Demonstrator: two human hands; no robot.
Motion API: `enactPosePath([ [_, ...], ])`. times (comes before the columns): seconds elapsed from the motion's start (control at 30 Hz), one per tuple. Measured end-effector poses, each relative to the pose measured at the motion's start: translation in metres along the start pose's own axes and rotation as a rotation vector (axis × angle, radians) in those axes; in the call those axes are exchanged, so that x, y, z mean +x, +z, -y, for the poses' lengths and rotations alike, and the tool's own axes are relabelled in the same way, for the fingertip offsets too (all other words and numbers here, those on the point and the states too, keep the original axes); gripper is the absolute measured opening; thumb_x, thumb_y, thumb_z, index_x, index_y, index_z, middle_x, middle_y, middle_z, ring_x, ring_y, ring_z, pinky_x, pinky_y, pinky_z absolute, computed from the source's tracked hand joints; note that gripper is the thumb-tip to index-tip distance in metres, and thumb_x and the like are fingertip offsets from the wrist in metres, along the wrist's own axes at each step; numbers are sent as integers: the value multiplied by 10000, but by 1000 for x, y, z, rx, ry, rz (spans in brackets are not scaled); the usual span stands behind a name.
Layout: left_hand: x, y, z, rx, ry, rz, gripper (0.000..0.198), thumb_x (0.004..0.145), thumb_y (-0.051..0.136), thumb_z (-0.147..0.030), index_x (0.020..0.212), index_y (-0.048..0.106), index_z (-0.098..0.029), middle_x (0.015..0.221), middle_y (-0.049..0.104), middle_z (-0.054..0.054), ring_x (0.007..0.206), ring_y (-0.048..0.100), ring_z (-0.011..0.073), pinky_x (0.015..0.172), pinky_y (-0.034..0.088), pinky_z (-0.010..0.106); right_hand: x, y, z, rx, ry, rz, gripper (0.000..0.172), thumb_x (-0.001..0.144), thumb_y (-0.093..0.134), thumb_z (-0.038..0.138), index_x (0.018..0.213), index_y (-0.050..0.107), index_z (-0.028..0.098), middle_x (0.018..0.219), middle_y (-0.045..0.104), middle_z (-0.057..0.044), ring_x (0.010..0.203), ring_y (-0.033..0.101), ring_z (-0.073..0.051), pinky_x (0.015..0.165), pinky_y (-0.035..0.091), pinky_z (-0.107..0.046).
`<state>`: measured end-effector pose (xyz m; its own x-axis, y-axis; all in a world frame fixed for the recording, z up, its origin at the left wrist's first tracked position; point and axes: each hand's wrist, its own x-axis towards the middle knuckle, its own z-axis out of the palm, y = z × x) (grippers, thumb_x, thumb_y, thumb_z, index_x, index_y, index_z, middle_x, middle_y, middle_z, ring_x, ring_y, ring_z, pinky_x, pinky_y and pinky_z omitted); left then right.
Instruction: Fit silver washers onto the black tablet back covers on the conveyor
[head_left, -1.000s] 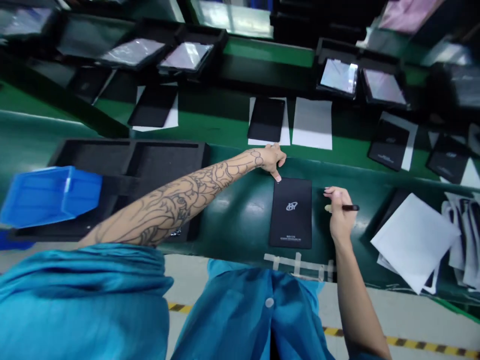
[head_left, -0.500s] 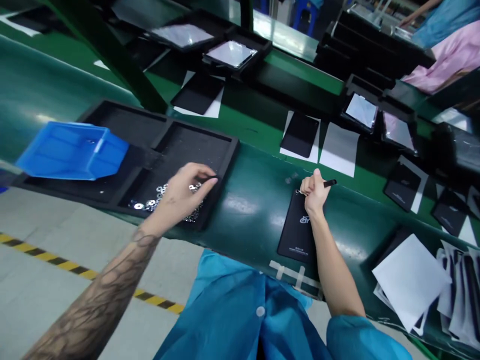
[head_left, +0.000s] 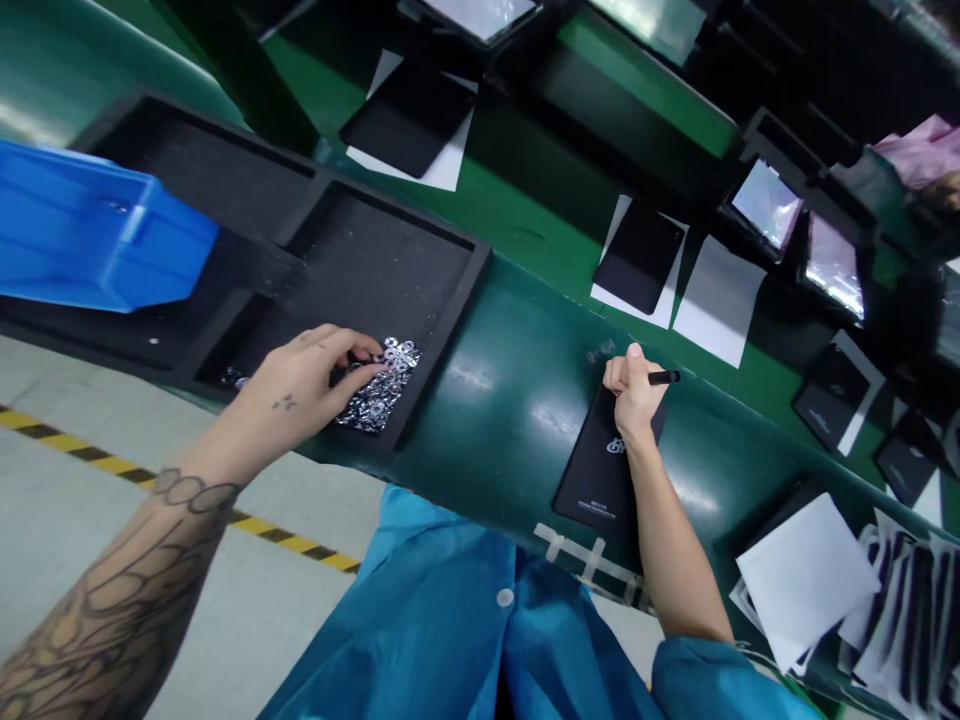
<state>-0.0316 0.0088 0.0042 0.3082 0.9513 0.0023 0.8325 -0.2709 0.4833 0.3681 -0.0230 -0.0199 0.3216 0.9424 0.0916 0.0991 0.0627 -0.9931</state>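
My left hand (head_left: 304,383) lies in the near compartment of a black foam tray (head_left: 442,300), fingers curled onto a heap of small silver rings (head_left: 379,385). Whether a ring is pinched I cannot make out. My right hand (head_left: 634,395) is closed round a thin black pen-like tool (head_left: 664,377) and rests on the top end of a black device back cover (head_left: 596,465) with a white logo, lying on the dark green bench edge (head_left: 495,400).
A blue plastic bin (head_left: 90,235) sits on the tray's left end. Black covers on white sheets (head_left: 720,300) lie along the green conveyor beyond, with trays of foil-wrapped parts behind. White sheets (head_left: 806,575) are stacked at the right. Below is the floor with yellow-black tape.
My left hand left the cover's top corner, swung left to the foam tray and now rests on the rings. My right hand moved up onto the cover's top end.
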Motion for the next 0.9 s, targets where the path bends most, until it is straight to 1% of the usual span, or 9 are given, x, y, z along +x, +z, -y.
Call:
enactPosePath([
  [0.1, 0, -3, -7, 11, -9, 19, 416, 1023, 479, -619, 1014, 682, -256, 1058, 727, 60, 925, 693, 255, 850, 560, 361, -2, -2, -4, -5, -13, 2, 787, 1014, 586, 753, 501, 261, 253, 481, 253, 32, 460, 252, -114, 516, 216, -338],
  [0.37, -3, 0, -13, 16, -38, -20, 315, 1024, 507, -551, 989, 694, -300, 1029, 755, 11, 979, 708, 285, 948, 573, 435, -5, -1, -5, 22, -13, -4, 789, 1019, 593, 741, 520, 235, 246, 487, 237, 33, 462, 248, -109, 521, 177, -339],
  [0.5, -6, -4, -21, -22, -88, -149, 224, 1008, 549, -529, 990, 695, -360, 1043, 775, -31, 1010, 741, 301, 981, 579, 462, -8, -3, -8, 19, -28, 8, 748, 1057, 584, 659, 518, 277, 242, 498, 271, 24, 469, 246, -111, 533, 170, -350],
  [0.63, -11, -9, -34, -19, -165, -283, 167, 1026, 561, -509, 1063, 671, -390, 1106, 807, -32, 990, 783, 319, 897, 599, 490, -9, -9, -15, 29, -41, 48, 715, 1083, 569, 601, 527, 297, 243, 502, 291, 25, 473, 255, -117, 541, 189, -352],
  [0.7, -11, -5, -46, -61, -180, -353, 138, 1017, 608, -479, 1081, 669, -373, 1110, 807, -4, 984, 789, 326, 855, 608, 492, -9, -11, -17, 13, -37, 68, 726, 1077, 563, 632, 524, 293, 245, 501, 292, 27, 479, 257, -118, 547, 208, -351],
  [0.77, -12, 8, -67, -195, -119, -370, 90, 998, 663, -410, 1065, 680, -352, 1096, 804, 12, 986, 789, 313, 850, 624, 478, -8, -11, -18, -14, -34, 82, 744, 1068, 557, 665, 513, 294, 245, 500, 299, 27, 486, 259, -116, 553, 217, -349],
  [0.8, -13, 18, -82, -294, -59, -338, 62, 995, 676, -369, 1048, 693, -342, 1077, 803, 18, 977, 790, 300, 850, 634, 462, -8, -10, -18, -27, -32, 89, 753, 1062, 556, 682, 504, 300, 245, 499, 305, 27, 488, 259, -114, 554, 217, -346],
  [0.83, -16, 30, -98, -400, 14, -271, 47, 998, 678, -330, 1033, 708, -331, 1061, 805, 23, 974, 791, 285, 860, 642, 446, -7, -8, -18, -34, -28, 94, 760, 1054, 556, 699, 496, 309, 245, 496, 313, 28, 487, 260, -111, 551, 216, -342],
  [0.9, -24, 59, -135, -611, 142, -75, 101, 1029, 648, -291, 1034, 748, -299, 1039, 812, 47, 965, 796, 259, 865, 653, 399, -3, -5, -15, -13, -19, 92, 777, 1025, 573, 736, 480, 313, 248, 478, 311, 33, 474, 254, -104, 535, 212, -331],
])
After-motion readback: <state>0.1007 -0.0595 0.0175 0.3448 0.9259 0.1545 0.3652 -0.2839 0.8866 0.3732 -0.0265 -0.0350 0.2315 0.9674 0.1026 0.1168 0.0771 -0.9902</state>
